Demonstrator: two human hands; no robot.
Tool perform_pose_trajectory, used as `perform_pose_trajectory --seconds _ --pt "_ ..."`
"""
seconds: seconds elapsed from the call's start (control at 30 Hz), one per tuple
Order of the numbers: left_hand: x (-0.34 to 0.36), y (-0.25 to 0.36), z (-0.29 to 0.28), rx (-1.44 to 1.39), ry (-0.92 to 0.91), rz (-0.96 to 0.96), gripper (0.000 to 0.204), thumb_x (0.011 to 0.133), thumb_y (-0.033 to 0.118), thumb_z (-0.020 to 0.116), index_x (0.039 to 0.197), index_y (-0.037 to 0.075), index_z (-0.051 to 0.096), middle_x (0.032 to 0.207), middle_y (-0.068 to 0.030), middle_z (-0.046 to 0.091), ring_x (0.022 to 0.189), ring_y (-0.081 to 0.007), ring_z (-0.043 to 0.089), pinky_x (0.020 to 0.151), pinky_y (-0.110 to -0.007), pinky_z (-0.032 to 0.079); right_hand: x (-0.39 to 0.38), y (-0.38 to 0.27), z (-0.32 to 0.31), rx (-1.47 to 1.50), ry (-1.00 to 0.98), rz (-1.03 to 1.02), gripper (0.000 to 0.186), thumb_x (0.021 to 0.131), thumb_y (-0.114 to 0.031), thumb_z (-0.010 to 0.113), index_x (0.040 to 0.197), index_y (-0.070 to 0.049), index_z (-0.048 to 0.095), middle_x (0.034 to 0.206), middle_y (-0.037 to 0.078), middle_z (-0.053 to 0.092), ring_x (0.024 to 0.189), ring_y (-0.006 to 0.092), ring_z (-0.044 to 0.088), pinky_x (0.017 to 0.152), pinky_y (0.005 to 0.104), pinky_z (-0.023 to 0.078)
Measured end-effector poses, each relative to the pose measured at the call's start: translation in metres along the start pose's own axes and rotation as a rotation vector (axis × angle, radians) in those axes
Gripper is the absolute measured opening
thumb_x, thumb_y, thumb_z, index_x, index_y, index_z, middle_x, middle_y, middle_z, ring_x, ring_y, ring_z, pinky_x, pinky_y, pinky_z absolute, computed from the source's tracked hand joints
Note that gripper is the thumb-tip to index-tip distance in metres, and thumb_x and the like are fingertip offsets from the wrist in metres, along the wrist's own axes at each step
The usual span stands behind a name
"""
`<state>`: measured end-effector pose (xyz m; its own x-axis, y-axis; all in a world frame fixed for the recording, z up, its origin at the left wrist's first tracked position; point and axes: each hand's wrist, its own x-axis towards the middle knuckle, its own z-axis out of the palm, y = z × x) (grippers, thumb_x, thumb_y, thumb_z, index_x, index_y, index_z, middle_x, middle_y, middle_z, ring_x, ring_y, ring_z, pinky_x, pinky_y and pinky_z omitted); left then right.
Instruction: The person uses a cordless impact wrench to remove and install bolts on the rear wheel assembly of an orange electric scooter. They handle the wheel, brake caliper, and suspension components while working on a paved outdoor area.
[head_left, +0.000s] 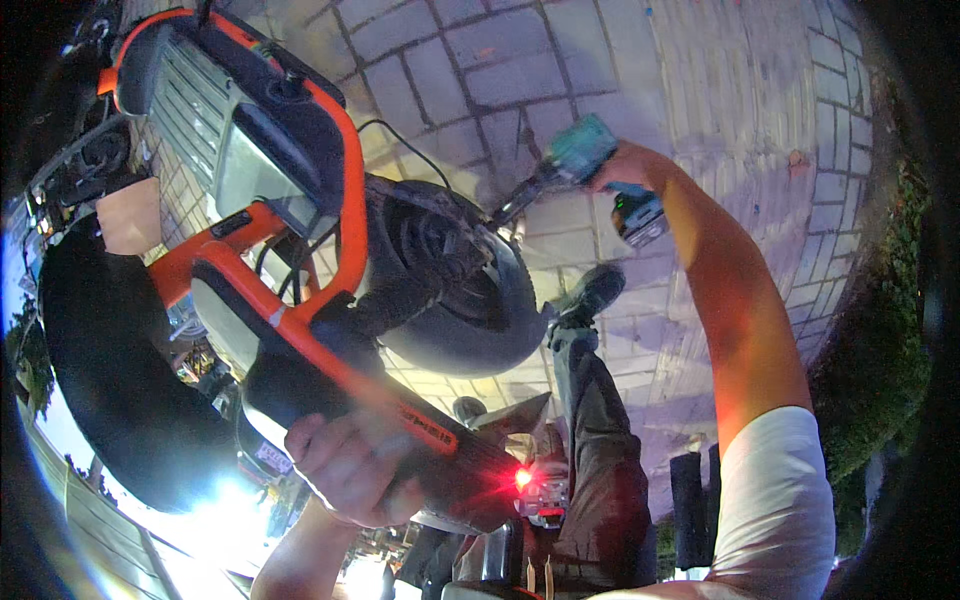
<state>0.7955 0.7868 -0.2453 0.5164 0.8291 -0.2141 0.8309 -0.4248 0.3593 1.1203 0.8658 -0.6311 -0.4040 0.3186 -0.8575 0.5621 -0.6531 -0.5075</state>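
An orange and black motor scooter (350,200) fills the left and middle of the view. Its rear wheel (455,270) has a black tyre and a dark hub. My right hand (632,168) is closed round the handle of a teal cordless impact wrench (582,150), whose dark battery (640,218) sits below the grip. The wrench's long dark socket end (518,200) reaches the wheel's hub area; whether it sits on a nut, I cannot tell. My left hand (345,465) grips the scooter's dark rear body, its fingers bent over the panel.
A red tail light (523,478) glows at the scooter's rear end. My dark shoe (590,292) stands close beside the tyre. A thin black cable (410,145) curves above the wheel. Grey paving (500,60) surrounds the scooter, with greenery (880,330) at right and bright light (225,520) at lower left.
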Motion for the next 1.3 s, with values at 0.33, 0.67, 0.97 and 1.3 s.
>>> perform_pose_trajectory --seconds 0.33,0.67,0.97,1.3 --pt "-0.002 0.009 0.000 -0.053 0.114 -0.053 0.018 0.062 0.025 0.062 0.073 0.011 0.063 0.079 -0.0031 0.064 0.082 -0.0226 0.060 0.083 -0.040 0.038 -0.246 -0.073 -0.057 0.386 0.370 -0.182 0.034 0.068 -0.013 0.075 0.098 -0.003 0.063 0.093 0.004 0.063 0.078 0.0125 0.056 0.068 0.0289 0.046" --pt "-0.042 0.012 -0.051 -0.863 0.654 -0.387 0.040 0.073 0.017 0.055 0.110 0.002 0.057 0.103 -0.0201 0.061 0.104 -0.0328 0.053 0.094 -0.041 0.039 -0.485 -0.217 0.127 -0.195 0.600 -0.192 0.052 0.070 -0.007 0.075 0.117 0.000 0.055 0.116 0.010 0.057 0.105 0.0257 0.053 0.094 0.0351 0.040" --pt "-0.460 0.090 -0.181 -0.557 0.675 0.001 0.051 0.066 0.035 0.072 0.103 0.005 0.053 0.086 -0.0043 0.055 0.089 -0.0217 0.050 0.085 -0.039 0.033 -0.509 -0.339 0.448 -0.723 0.091 -0.573 0.043 0.068 -0.010 0.076 0.106 0.000 0.060 0.103 0.010 0.062 0.093 0.0232 0.058 0.084 0.0332 0.045" --pt "-0.817 0.052 -0.121 -0.463 0.740 -0.849 0.032 0.076 0.029 0.064 0.100 0.009 0.056 0.086 -0.0053 0.058 0.093 -0.0205 0.054 0.086 -0.040 0.034 -0.545 -0.435 0.801 -1.273 -0.502 -0.779 0.033 0.067 -0.013 0.077 0.094 0.000 0.066 0.089 0.009 0.067 0.079 0.0203 0.064 0.073 0.0310 0.050"
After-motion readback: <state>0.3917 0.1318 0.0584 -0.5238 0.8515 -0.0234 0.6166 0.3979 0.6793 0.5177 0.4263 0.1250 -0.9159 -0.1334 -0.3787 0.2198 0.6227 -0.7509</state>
